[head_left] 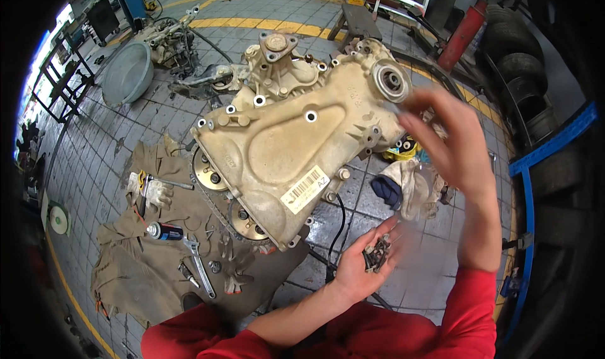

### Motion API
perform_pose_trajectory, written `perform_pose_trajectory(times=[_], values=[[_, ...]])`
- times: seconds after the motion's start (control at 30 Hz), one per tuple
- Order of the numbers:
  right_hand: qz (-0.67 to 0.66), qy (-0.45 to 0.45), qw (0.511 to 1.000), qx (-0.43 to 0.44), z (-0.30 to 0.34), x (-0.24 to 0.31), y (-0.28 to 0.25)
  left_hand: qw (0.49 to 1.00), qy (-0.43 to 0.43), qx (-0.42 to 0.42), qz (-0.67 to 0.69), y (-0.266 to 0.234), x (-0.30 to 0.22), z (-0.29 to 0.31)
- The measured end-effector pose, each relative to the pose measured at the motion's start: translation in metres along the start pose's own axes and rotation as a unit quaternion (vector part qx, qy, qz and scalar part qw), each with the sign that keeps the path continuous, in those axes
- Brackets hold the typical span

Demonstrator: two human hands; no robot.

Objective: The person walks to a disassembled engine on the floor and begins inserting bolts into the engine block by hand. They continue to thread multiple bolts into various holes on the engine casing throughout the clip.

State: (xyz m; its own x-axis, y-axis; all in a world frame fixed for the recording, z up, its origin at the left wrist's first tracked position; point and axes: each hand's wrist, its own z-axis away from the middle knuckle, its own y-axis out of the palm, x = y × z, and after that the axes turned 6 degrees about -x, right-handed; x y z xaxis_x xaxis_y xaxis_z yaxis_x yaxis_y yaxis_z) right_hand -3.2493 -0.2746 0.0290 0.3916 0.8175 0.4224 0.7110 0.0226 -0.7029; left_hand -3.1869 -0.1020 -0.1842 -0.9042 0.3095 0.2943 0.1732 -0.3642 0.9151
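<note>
A large beige engine timing cover is fitted on an engine in front of me, with a label near its lower edge. Timing sprockets and a chain show along its left side. Palm up, my left hand cups a small pile of bolts below the cover's right edge. My right hand, smeared by motion, is beside the round metal pulley at the cover's upper right. Its thumb and fingers come together in a pinch around a small, blurred greyish thing.
A brown cloth on the tiled floor carries an adjustable wrench, a spray can and gloves. Rags lie right of the engine. A grey basin stands far left; tyres and a blue frame are at the right.
</note>
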Motion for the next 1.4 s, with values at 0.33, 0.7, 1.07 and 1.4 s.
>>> perform_pose_trajectory(times=[0.33, 0.7, 1.07, 1.4], values=[[0.13, -0.172, 0.976, -0.023, -0.096, -0.05, 0.068, 0.999, -0.01, -0.015, -0.039, -0.014, 0.003, 0.012], [0.151, -0.188, 0.971, -0.002, -0.107, -0.05, 0.077, 0.998, 0.022, -0.004, -0.053, -0.016, -0.013, 0.023], [0.264, -0.136, 0.954, 0.028, -0.116, -0.053, 0.095, 0.999, 0.007, -0.003, -0.044, -0.026, -0.004, 0.019], [0.308, -0.167, 0.936, 0.044, -0.112, -0.045, 0.091, 0.998, 0.002, -0.013, -0.06, -0.033, -0.003, 0.019]])
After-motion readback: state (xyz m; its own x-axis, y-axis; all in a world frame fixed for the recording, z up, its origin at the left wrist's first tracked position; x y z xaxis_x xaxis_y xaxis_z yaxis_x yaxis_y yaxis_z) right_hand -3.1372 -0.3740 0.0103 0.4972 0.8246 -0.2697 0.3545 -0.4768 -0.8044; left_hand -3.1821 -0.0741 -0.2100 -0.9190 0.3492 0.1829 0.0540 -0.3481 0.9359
